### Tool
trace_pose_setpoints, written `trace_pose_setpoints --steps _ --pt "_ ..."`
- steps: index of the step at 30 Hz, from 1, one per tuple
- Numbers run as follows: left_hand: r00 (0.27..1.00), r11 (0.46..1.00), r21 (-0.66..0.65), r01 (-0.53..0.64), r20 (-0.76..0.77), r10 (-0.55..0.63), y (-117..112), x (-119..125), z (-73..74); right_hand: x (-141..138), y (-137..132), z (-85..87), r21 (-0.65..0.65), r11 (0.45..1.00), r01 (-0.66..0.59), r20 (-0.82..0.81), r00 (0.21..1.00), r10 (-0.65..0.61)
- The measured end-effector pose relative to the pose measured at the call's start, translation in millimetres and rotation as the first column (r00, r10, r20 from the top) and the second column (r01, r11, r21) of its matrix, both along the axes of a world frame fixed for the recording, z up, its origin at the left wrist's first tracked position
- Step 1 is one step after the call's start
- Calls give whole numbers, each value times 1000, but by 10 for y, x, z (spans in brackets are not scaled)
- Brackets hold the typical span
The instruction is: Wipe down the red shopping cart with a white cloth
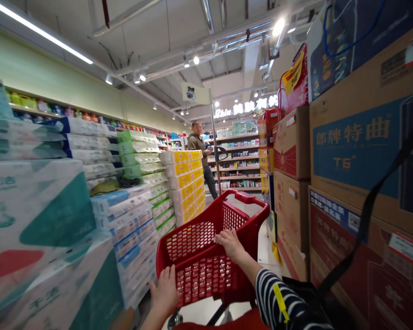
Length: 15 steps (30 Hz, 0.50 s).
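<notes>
Reaching to a red shopping cart [209, 277] with both bare hands in a store aisle.

At the lower middle of the frame, the right hand [233, 246] lies over the cart's near rim, fingers slightly bent; whether it grips cannot be told. Lower and further left, the left hand [165, 292] is open, fingers stretched and thumb apart, at the cart's near left corner. Wrapped packs [44, 201] are piled at the left of the frame, cardboard boxes [292, 201] at the right; near the center, beyond the cart, stands a person [194, 143].
</notes>
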<state>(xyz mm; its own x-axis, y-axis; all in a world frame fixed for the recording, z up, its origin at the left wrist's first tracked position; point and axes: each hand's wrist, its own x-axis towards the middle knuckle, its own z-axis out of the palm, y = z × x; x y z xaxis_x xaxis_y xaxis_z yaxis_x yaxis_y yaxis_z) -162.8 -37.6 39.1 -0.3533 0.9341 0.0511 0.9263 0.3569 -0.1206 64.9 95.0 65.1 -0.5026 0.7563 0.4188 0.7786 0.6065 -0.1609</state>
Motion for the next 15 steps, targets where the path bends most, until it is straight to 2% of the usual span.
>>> trace_pose_setpoints --steps 4,8,15 --pt "996 999 -29 43 79 -40 -33 200 24 101 93 111 -70 996 51 19 999 -50" --pt "983 995 -28 95 163 -89 -7 408 -9 92 79 86 -90 994 64 39 997 -61" --pt "936 961 -19 275 233 -264 91 752 -59 -309 -234 -114 -92 990 -109 67 991 115"
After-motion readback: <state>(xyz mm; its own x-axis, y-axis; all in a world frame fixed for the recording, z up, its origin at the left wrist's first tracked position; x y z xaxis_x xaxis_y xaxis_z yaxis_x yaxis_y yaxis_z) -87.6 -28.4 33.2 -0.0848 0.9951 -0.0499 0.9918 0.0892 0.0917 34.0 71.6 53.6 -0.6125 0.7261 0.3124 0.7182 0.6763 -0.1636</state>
